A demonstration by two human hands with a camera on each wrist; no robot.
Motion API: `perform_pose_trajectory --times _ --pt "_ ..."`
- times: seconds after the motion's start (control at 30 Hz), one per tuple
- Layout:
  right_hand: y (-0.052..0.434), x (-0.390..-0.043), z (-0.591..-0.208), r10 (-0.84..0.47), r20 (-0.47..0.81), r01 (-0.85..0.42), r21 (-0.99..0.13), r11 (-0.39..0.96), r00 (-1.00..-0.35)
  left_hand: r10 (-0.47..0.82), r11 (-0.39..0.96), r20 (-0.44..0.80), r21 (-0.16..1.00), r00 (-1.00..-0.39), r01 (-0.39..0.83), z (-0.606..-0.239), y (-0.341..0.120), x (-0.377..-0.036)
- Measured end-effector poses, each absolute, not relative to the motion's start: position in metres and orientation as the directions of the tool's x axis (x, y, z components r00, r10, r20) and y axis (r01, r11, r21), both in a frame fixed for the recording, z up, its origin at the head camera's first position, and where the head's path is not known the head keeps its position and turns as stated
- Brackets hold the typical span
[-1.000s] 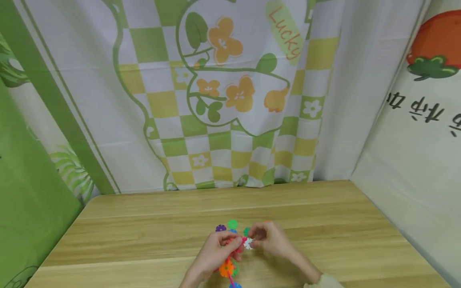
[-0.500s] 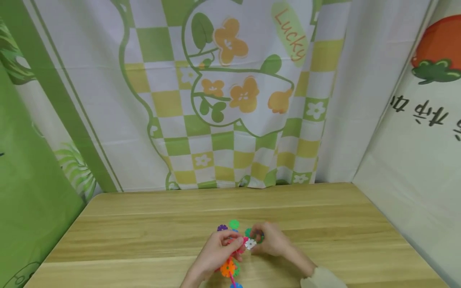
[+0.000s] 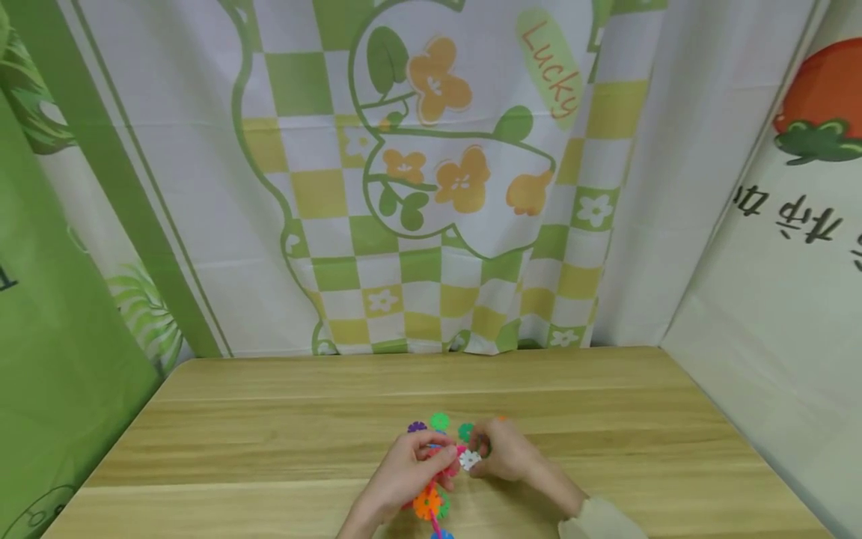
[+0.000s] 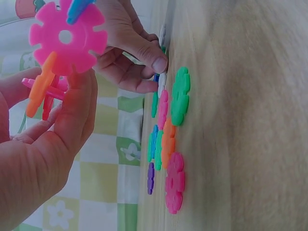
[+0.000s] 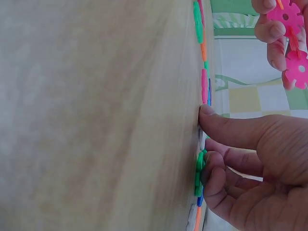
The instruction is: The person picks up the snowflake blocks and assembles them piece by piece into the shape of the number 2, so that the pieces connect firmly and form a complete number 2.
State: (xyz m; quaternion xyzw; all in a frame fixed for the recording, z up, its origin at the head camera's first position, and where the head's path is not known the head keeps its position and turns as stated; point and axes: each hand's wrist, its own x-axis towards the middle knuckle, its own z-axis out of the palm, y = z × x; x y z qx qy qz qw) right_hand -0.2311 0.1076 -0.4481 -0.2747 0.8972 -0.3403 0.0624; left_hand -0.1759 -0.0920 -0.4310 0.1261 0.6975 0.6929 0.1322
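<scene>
My left hand (image 3: 412, 473) holds a joined chain of notched plastic snowflake discs by its pink part. In the left wrist view a large pink disc (image 4: 86, 38) stands out from the fingers, with an orange disc (image 4: 41, 89) and a blue disc (image 4: 79, 8) slotted into it. The right hand (image 3: 508, 451) is low at the tabletop, fingers bent and thumb apart from them. Its thumb touches or nearly touches the edge of a white disc (image 3: 470, 460). Beneath the fingertips lies a green disc (image 5: 198, 175), partly covered. Nothing is clearly gripped there.
Loose discs lie flat on the wooden table (image 3: 269, 427): purple (image 3: 417, 427), light green (image 3: 440, 421), dark green (image 3: 465, 431), and several more around the hands. A patterned curtain (image 3: 431, 262) hangs behind the table's back edge, with a printed cloth (image 3: 774, 299) on the right.
The right hand has shifted slightly toward the person beside the white disc. My left hand keeps its hold on the chain almost unmoved. The head view has turned slightly.
</scene>
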Motion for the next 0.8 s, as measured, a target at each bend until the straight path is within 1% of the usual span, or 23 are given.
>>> perform_pose_trajectory --times 0.27,0.43,0.63,0.73,0.8 --pt "0.1051 -0.2302 -0.4465 -0.526 0.01 -0.396 -0.671 0.627 -0.851 0.363 0.003 -0.015 1.0 -0.932 -0.015 -0.4318 -0.0915 -0.1764" --pt "0.1036 -0.2292 -0.4454 -0.52 0.012 -0.395 -0.666 0.633 -0.854 0.365 0.002 -0.025 1.0 -0.931 -0.026 -0.4322 -0.092 -0.1766" --pt "0.1043 -0.2275 -0.4448 -0.556 0.042 -0.424 -0.694 0.581 -0.83 0.356 0.027 -0.024 1.0 -0.934 -0.015 -0.432 -0.0936 -0.1763" --pt "0.1071 -0.2256 -0.445 -0.549 0.053 -0.411 -0.724 0.554 -0.834 0.342 0.057 -0.025 0.998 -0.939 -0.006 -0.431 -0.0942 -0.1761" --pt "0.1095 -0.2244 -0.4449 -0.535 0.048 -0.373 -0.77 0.518 -0.843 0.337 0.072 -0.028 0.997 -0.941 -0.003 -0.4299 -0.0944 -0.1761"
